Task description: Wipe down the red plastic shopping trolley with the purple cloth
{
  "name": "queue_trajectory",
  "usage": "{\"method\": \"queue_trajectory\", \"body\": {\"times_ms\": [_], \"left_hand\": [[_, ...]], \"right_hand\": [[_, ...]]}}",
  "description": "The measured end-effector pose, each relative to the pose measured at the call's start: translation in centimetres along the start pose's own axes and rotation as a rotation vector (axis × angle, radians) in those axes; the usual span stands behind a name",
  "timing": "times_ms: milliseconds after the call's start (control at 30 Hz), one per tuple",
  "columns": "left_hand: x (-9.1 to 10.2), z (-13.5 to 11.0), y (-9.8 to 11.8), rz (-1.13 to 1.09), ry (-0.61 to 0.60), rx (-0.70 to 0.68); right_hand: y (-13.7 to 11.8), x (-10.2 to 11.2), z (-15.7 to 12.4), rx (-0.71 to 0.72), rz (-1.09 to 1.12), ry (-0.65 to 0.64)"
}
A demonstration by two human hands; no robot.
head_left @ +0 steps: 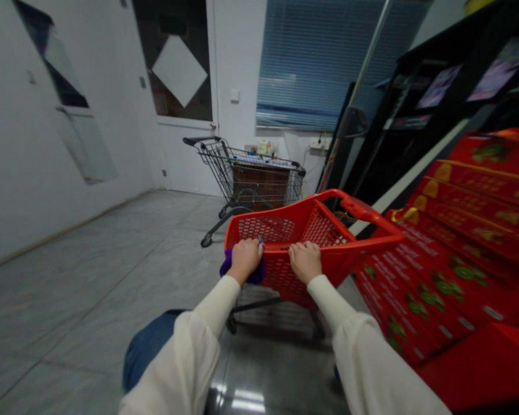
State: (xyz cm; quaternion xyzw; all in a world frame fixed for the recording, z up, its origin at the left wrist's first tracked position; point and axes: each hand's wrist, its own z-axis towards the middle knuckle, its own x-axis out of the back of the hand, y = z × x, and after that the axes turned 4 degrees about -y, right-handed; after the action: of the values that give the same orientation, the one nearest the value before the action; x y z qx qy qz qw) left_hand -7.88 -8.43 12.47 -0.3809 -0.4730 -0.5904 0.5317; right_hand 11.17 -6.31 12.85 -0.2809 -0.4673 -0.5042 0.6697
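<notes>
A red plastic shopping cart (281,271) stands side-on in front of me, its handle (365,214) toward the right. My left hand (245,257) is closed over the near rim at the cart's left part. A purple cloth (256,273) hangs under that hand, against the cart's side; whether the fingers also pinch it is hidden. Farther right, my right hand (305,260) is wrapped over the same rim, its fingertips curled inside. Perforated walls show in the basket, and its floor is mostly out of sight.
A grey wire shopping cart (225,173) holding a brown box (259,183) stands behind, near a white door (185,158). Stacked red cartons (432,282) crowd the right side, beside a dark shelf (415,98). Grey floor (90,288) stretches to the left wall.
</notes>
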Motion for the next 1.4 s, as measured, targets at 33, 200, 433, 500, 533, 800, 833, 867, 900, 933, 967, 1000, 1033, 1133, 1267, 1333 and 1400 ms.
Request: {"method": "queue_trajectory", "body": {"times_ms": [33, 200, 433, 500, 533, 800, 833, 867, 900, 933, 967, 1000, 1033, 1133, 1267, 1333, 1400], "left_hand": [[-0.2, 0.0, 0.6, 0.004, 0.021, -0.026], [-0.5, 0.5, 1.0, -0.008, 0.040, -0.147], [-0.3, 1.2, -1.8, 0.004, 0.032, -0.008], [-0.5, 1.2, 0.0, -0.025, 0.043, -0.016], [-0.7, 1.2, 1.1, -0.041, 0.052, -0.046], [-0.4, 1.7, 1.2, -0.028, 0.037, -0.179], [-0.3, 1.7, 0.4, -0.017, 0.031, -0.166], [-0.2, 1.8, -0.3, -0.010, 0.029, -0.145], [-0.1, 1.8, -0.5, -0.006, 0.029, -0.119], [-0.1, 1.8, -0.4, -0.006, 0.031, -0.095], [-0.1, 1.8, 0.1, -0.009, 0.038, -0.075], [-0.2, 1.7, 0.9, -0.014, 0.047, -0.068], [-0.4, 1.6, 1.9, -0.022, 0.059, -0.079], [-0.9, 1.3, 4.8, -0.037, 0.101, -0.188], [-1.3, 1.0, 4.3, -0.016, 0.132, -0.264], [-1.3, 1.1, 2.5, 0.003, 0.132, -0.220], [-1.1, 1.4, 0.8, 0.018, 0.116, -0.185]], "right_hand": [[-0.3, 0.1, 0.1, 0.000, 0.003, -0.004], [1.1, 1.2, -0.1, 0.130, 0.004, -0.026], [3.0, 2.1, -0.8, 0.014, -0.096, 0.045], [2.3, 2.0, -0.7, 0.012, -0.091, 0.047], [1.9, 2.0, -0.6, 0.017, -0.087, 0.047], [2.4, 2.8, -1.3, -0.031, -0.085, 0.134], [2.4, 2.8, -1.4, -0.043, -0.082, 0.136], [2.5, 2.7, -1.5, -0.042, -0.076, 0.128], [2.4, 2.7, -1.6, -0.033, -0.067, 0.116], [2.3, 2.6, -1.6, -0.023, -0.058, 0.106], [2.3, 2.5, -1.5, -0.016, -0.050, 0.104], [2.2, 2.4, -1.5, -0.010, -0.043, 0.106], [2.2, 2.3, -1.5, -0.003, -0.040, 0.109], [2.6, 2.2, -1.4, 0.021, -0.042, 0.126], [3.9, 2.2, -1.6, 0.068, -0.036, 0.169], [4.7, 2.4, -1.8, 0.114, -0.013, 0.195], [5.6, 2.7, -2.0, 0.112, -0.003, 0.248]]}}
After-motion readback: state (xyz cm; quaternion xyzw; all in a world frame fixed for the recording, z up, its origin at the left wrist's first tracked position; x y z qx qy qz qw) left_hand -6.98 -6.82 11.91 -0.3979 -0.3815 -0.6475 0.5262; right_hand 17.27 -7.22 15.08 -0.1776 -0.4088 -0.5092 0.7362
